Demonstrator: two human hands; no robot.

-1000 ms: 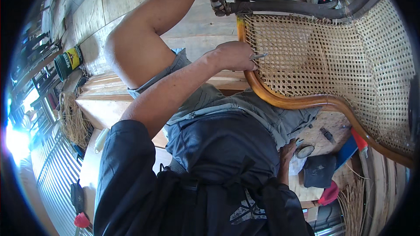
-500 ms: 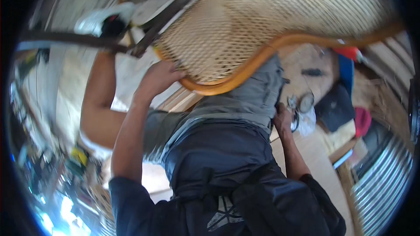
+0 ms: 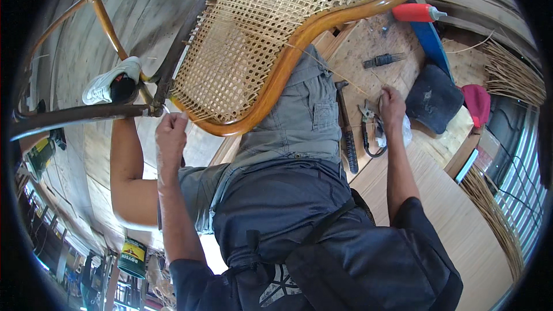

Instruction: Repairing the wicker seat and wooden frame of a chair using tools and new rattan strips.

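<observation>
Left hand (image 3: 171,132) was raised, fingers pinched together; right hand (image 3: 392,105) reached forward, fingers curled down.

**Bystander items on the wooden floor**

Red tube (image 3: 416,12) with grey nozzle at top, touching blue board (image 3: 435,43). Dark cap (image 3: 433,99) beside pink cloth (image 3: 477,102). Hammer (image 3: 347,132) lying by the leg. White shoe (image 3: 109,80) at left. Green-yellow can (image 3: 133,258) bottom left. Cane strand bundles (image 3: 512,75) at right.

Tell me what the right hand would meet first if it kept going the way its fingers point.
Likely the dark metal pliers on the wooden floor; the right hand already looks at them, though depth is unclear.
</observation>
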